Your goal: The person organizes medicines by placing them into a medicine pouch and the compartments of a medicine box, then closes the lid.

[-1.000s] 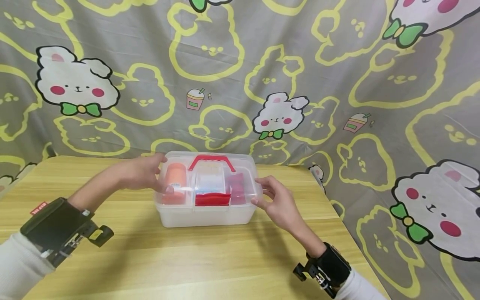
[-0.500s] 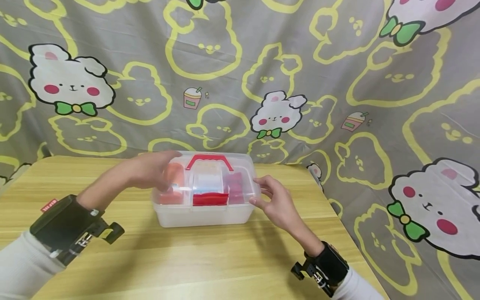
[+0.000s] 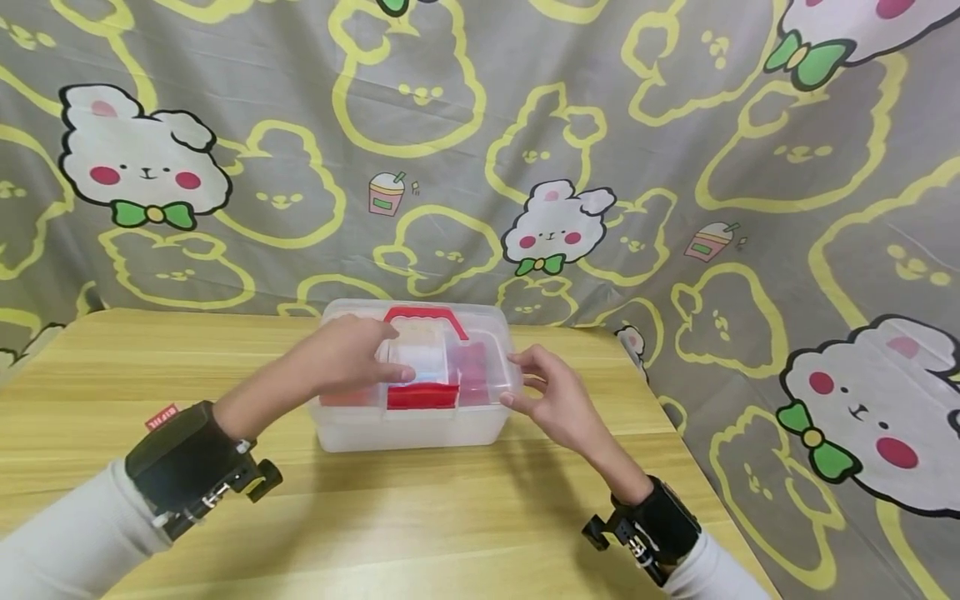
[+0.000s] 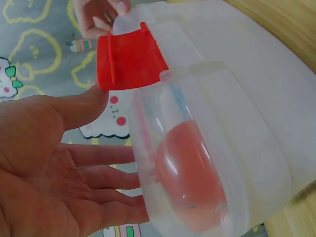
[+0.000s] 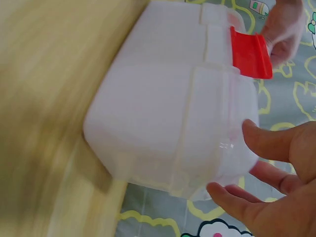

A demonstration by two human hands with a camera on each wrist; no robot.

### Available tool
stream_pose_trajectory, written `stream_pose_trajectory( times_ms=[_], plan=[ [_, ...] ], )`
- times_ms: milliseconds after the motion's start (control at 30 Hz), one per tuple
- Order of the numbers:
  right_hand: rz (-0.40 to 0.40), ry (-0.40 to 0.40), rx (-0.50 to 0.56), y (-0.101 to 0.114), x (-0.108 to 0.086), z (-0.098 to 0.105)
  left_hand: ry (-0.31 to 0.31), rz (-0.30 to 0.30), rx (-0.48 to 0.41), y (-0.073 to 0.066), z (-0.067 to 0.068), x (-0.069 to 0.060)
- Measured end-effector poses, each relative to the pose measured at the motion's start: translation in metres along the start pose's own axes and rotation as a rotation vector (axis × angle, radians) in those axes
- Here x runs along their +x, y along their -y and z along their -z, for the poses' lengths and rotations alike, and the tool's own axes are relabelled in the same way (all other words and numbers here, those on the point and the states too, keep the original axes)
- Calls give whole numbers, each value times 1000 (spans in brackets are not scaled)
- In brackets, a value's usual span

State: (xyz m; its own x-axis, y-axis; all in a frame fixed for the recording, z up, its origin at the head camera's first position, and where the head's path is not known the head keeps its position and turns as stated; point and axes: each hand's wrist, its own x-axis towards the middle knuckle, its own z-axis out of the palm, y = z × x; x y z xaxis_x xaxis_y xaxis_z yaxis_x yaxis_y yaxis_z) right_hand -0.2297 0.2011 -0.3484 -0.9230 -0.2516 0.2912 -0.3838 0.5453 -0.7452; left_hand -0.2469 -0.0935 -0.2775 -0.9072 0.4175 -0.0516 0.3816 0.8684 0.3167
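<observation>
A clear plastic storage box (image 3: 412,429) with a translucent lid and a red carrying handle (image 3: 425,312) sits on the table. Its red front latch (image 4: 131,59) sticks out from the lid. My left hand (image 3: 345,354) reaches over the lid's left half, fingers fairly straight, its thumb close to the latch; exact contact is unclear. At the lid's right end, my right hand (image 3: 555,400) rests its thumb and fingertips around the corner. Through the plastic show an orange-red rounded thing (image 4: 190,177), a white and blue item (image 3: 420,360) and a magenta item (image 3: 471,365).
The wooden table (image 3: 420,525) reaches back to a grey curtain (image 3: 442,183) printed with cartoon rabbits, which also hangs along the right. Each wrist wears a black strap with a small camera mount; the left one is a wrist mount (image 3: 183,467).
My left hand has moved right from the box's left end across the lid toward the latch. The right hand has stayed at the lid's right end, and the box has hardly shifted.
</observation>
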Motion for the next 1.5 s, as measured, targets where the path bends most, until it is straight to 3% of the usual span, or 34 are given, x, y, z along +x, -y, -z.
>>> stream_pose_trajectory(
  times_ms=[100, 233, 333, 467, 733, 933, 1133, 1300, 1500],
  plan=[
    [-39, 26, -48, 3, 3, 5, 19, 10, 2, -2, -3, -2],
    [-37, 1, -202, 11, 1, 6, 31, 3, 7, -3, -8, -4],
    [35, -56, -321, 17, -2, 1, 20, 9, -5, -3, -11, -5],
    [152, -108, -390, 24, -6, -14, -7, 16, -31, -3, -15, -8],
    [251, -34, -454, 29, -3, -46, -64, -6, -35, 0, -25, -12],
    [350, -67, -610, 14, -4, -64, -120, -26, -31, 2, -30, -15],
    [389, -107, -657, 7, -4, -72, -225, -67, -35, 4, -35, -19],
    [404, -122, -617, 9, -3, -72, -355, -141, 52, 2, -46, -26],
    [414, -144, -573, 10, -3, -71, -492, -214, 183, 1, -70, -33]
  ],
)
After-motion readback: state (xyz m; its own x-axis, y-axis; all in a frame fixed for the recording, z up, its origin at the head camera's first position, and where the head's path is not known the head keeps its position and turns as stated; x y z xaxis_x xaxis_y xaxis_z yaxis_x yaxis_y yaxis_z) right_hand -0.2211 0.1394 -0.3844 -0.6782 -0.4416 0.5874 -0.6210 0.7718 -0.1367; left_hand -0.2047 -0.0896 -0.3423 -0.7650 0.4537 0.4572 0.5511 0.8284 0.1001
